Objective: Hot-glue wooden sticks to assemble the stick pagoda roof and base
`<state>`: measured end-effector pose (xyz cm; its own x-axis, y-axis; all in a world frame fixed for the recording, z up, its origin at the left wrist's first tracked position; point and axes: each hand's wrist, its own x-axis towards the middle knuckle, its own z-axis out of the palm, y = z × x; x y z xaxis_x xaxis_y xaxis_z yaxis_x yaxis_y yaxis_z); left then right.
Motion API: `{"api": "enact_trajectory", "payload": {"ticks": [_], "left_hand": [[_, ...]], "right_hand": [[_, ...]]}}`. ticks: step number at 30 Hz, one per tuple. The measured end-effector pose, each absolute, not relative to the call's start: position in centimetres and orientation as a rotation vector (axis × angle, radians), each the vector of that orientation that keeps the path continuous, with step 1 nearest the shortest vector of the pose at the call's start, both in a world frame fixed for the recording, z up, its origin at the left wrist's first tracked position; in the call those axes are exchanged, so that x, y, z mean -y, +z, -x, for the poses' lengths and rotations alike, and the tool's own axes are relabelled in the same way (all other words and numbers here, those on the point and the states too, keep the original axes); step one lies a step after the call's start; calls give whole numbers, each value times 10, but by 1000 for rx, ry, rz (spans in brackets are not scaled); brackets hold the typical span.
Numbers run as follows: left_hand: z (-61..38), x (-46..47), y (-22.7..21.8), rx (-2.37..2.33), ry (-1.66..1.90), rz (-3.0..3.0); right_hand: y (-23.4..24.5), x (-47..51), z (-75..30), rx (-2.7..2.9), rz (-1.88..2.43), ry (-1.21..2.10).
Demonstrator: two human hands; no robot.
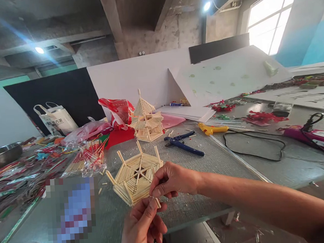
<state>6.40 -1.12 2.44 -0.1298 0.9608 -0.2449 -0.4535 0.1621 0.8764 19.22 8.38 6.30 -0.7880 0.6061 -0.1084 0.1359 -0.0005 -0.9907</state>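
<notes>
My left hand (144,222) is closed at the table's front edge, with a short wooden stick (158,203) between thumb and fingers. Just above it, my right hand (172,179) is pinched together, its fingertips close to the stick; what they hold, if anything, is hidden. Behind both hands lies a six-sided frame (132,174) of pale sticks, with several short posts upright at its corners and spokes meeting in the middle. My right hand covers its right corner. Farther back stands a tiered stick pagoda (147,122) with a pointed roof.
Blue-handled cutters (183,144) lie right of the pagoda. A yellow glue gun (212,129) with a black cord rests beyond them, near a magenta power strip (312,135). Bundled sticks (90,156) in clear wrap and a red plastic bag (116,111) are at left. A metal bowl (6,157) stands far left.
</notes>
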Motion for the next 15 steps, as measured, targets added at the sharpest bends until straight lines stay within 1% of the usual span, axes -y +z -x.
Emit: {"api": "enact_trajectory", "payload": {"ticks": [3,6,8,12,14,15], "left_hand": [[-59,14,26,-1125,1338,-682],[-42,18,42,-1225,1397,-761],[-28,18,64,-1311,1534,-867],[-6,-8,127,-1390,1957,-1114],[0,-39,152,-1447,1968,-1290],[2,-58,160,-1515,1856,-1371]], "right_hand": [[65,-84,-193,1936,692,1880],[75,-88,-196,1853,575,1846],[82,-96,-200,1725,554,1729],[88,-124,-210,1452,647,1470],[83,-140,-213,1353,712,1413],[79,-147,-214,1317,747,1400]]}}
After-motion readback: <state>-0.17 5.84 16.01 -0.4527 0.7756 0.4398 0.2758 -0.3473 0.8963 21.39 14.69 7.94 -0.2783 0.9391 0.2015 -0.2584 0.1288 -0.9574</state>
